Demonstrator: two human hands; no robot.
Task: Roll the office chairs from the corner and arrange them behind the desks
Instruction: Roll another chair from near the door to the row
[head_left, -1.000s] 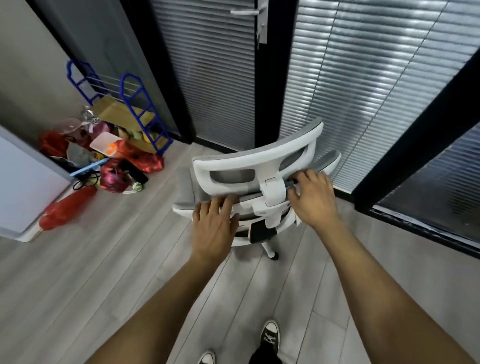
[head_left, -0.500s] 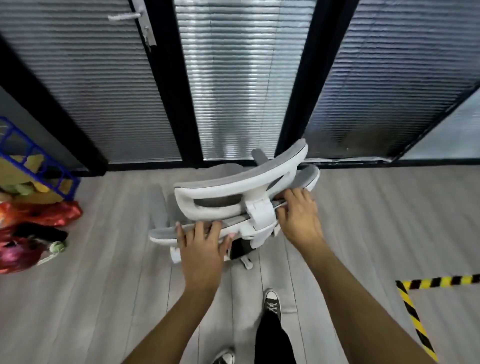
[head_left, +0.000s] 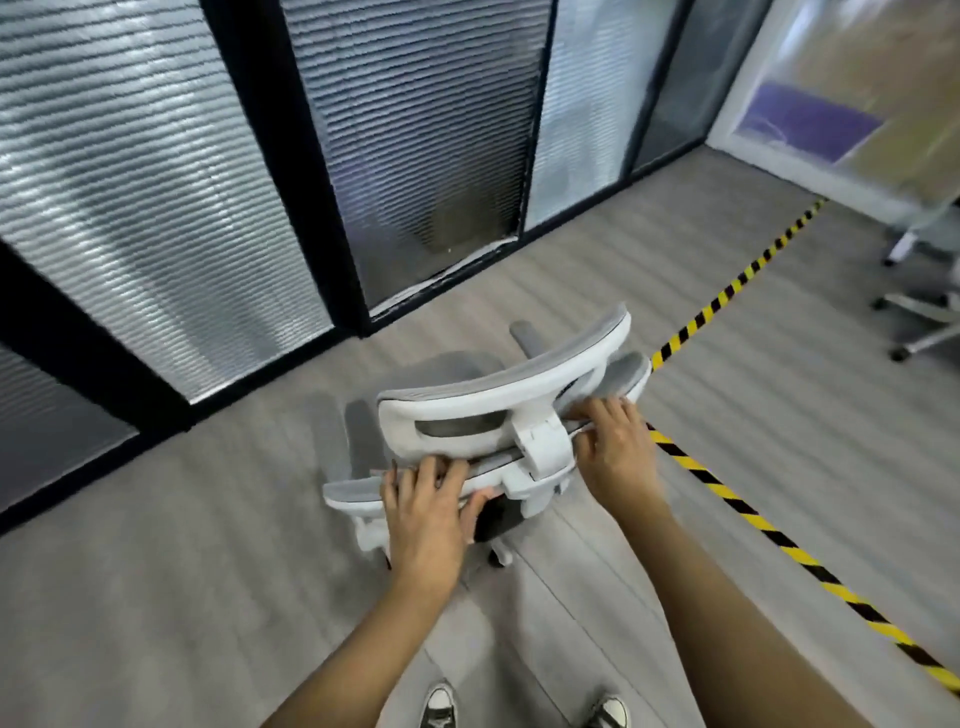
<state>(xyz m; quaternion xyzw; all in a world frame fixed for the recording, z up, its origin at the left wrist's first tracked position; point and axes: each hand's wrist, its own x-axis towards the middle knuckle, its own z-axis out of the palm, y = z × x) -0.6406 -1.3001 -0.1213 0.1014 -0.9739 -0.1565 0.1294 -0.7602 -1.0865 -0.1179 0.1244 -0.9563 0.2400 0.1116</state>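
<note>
Hands grip the chair (head_left: 498, 415) by its backrest top, the left hand (head_left: 427, 514) closed over the left part of the rim and the right hand (head_left: 613, 454) curled over the right part beside the white headrest bracket. It stands on bare floor (head_left: 156, 597) in the middle, near the glass wall (head_left: 415, 156) and just left of the striped tape (head_left: 727, 499), with other chair bases (head_left: 919, 322) far right. Pushed from this high, a caster could snag on the tape and tip or swerve it into the glass, and no desk shows yet to aim for.
</note>
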